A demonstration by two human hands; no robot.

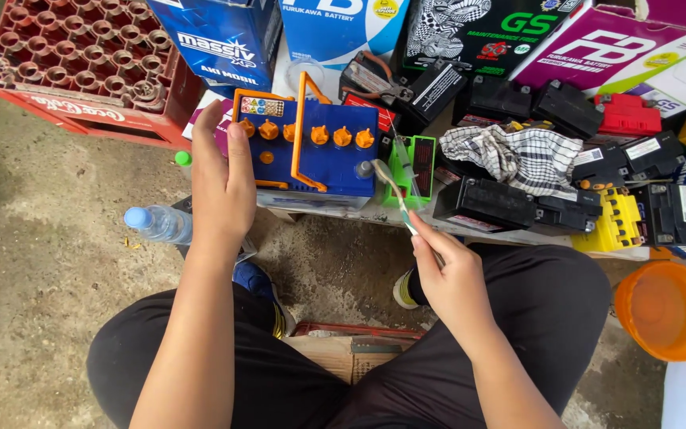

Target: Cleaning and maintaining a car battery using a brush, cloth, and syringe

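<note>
Two hands were at work over one blue car battery (311,155), which sat at the near edge of a low tabletop (375,213), right in front of the seated person's knees. The left hand (222,179) was open and pressed flat against the battery's left end, fingers spread upward along the side, bracing it. Along the battery's top ran a row of orange caps (317,135), and an orange carrying handle (303,119) stood up across the middle. The right hand (446,274) was closed in a pinch on a thin greenish tool (402,202), something like a slim tube or dropper; its tip reached up to the battery's near right corner, touching or just beside the terminal there, hard to tell which. Just right of the battery stood a small green case (414,167). Farther right, small black batteries (486,202) crowded the tabletop under a checked cloth (518,151), with a yellow one (617,222) near the edge. On the floor, a clear bottle with a blue cap (156,224) lay left of the wrist, a red crate (81,63) sat behind, and an orange bowl (664,310) rested at the right.
</note>
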